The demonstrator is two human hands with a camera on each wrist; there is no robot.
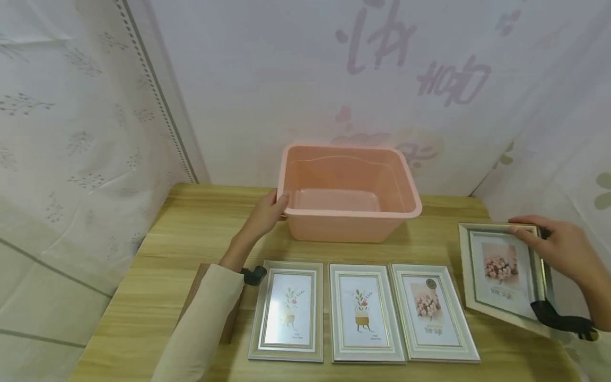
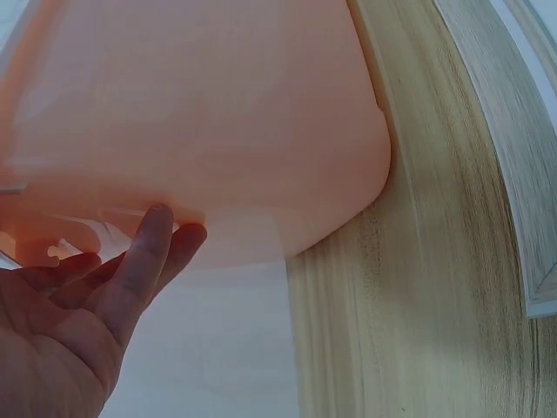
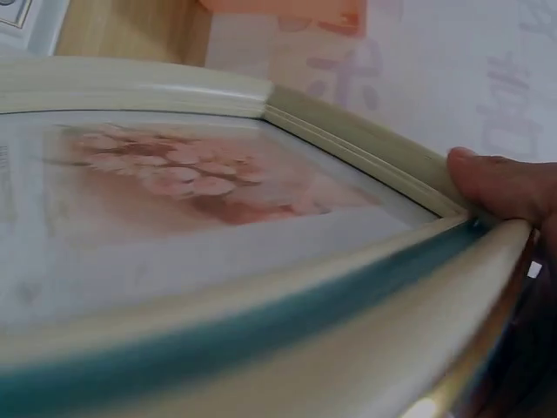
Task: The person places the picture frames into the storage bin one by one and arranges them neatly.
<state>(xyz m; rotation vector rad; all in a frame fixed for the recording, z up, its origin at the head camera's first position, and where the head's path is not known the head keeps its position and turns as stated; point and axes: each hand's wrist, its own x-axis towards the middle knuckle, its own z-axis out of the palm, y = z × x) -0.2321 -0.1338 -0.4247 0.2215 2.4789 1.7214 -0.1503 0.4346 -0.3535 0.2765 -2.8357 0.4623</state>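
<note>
My left hand (image 1: 268,213) grips the left front corner of a pink plastic bin (image 1: 346,227), thumb over the rim. In the left wrist view, the fingers (image 2: 144,252) lie against the bin's outer wall (image 2: 218,131). The bin stands upright, with no contents visible inside. Off to the right, my right hand (image 1: 560,244) holds a cream picture frame (image 1: 465,265) by its upper right corner, tilted. Pink flowers show behind its glass; a shiny gold edge runs down its right side. In the right wrist view, the thumb (image 3: 496,183) presses on the frame's border (image 3: 365,148).
Three picture frames lie in a row at the front: a left one (image 1: 260,318), a middle one (image 1: 336,318) and a right one (image 1: 401,318). A brown object (image 1: 231,321) is partly hidden under my left forearm. Printed cloth (image 1: 238,95) hangs behind the wooden table (image 1: 143,276).
</note>
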